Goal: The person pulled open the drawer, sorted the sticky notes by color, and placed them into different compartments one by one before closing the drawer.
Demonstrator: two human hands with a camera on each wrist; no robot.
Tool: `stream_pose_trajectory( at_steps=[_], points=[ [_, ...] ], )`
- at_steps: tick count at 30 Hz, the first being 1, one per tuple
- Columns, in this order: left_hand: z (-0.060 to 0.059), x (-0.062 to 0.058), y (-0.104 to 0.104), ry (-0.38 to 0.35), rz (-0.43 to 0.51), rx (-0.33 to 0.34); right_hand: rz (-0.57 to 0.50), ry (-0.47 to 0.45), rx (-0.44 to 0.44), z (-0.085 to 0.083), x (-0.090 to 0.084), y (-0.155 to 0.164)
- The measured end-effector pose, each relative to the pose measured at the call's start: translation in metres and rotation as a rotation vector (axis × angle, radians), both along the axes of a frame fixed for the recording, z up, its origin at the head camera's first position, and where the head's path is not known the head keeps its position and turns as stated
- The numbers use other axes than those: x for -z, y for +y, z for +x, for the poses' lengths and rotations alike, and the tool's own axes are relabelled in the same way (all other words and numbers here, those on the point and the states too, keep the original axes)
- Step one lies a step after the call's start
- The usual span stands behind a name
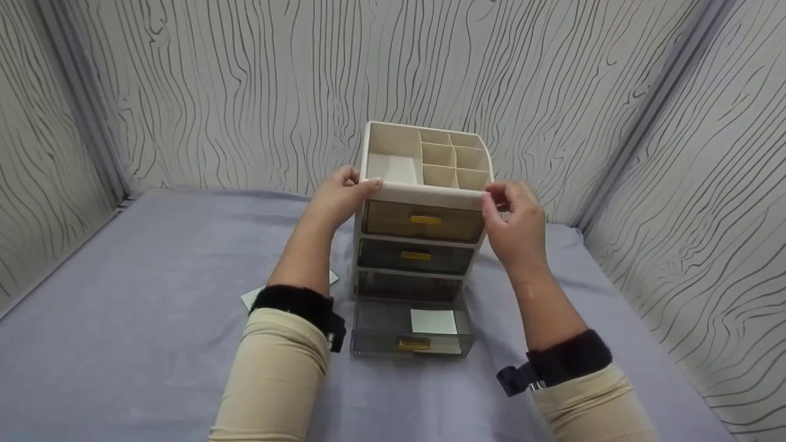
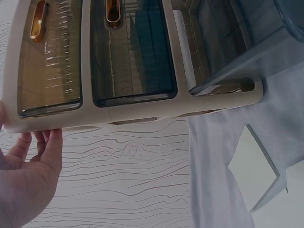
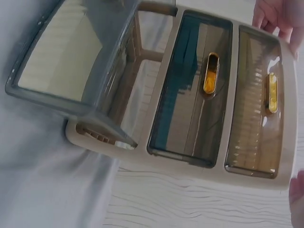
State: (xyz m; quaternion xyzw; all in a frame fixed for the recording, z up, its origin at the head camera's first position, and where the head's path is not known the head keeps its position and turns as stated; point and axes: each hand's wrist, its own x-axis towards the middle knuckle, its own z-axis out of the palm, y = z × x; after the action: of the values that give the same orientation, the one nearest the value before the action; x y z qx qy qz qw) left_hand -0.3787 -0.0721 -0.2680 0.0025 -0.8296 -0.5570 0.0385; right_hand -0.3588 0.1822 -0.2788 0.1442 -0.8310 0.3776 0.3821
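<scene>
A beige drawer organizer [image 1: 430, 193] stands in the middle of the table, with smoky drawers and gold handles. Its lowest drawer [image 1: 377, 345] is pulled out towards me, and a pale square card [image 1: 433, 321] lies in it. My left hand [image 1: 338, 199] grips the organizer's upper left corner, thumb on the front rim and fingers curled round the side. At the upper right corner my right hand [image 1: 519, 218] holds on with thumb and fingers; part of its fingers is hidden. Compartments divide the organizer's top.
Pale square cards [image 2: 254, 166] lie on the cloth left of the organizer, partly behind my left forearm in the head view. A lilac cloth [image 1: 153, 294] covers the table. Panels with a wood-line pattern [image 1: 245, 92] close off the back and sides.
</scene>
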Motion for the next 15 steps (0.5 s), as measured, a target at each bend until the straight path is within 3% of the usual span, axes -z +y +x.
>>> stream_pose_trajectory(
  at_steps=[6, 15],
  points=[
    [-0.001, 0.001, 0.000, 0.006, -0.010, -0.015, -0.002, -0.180, 0.084, -0.009, 0.002, 0.005],
    [-0.002, 0.001, 0.000, 0.009, -0.018, -0.020, -0.007, -0.463, 0.083, -0.020, -0.002, 0.014]
  ],
)
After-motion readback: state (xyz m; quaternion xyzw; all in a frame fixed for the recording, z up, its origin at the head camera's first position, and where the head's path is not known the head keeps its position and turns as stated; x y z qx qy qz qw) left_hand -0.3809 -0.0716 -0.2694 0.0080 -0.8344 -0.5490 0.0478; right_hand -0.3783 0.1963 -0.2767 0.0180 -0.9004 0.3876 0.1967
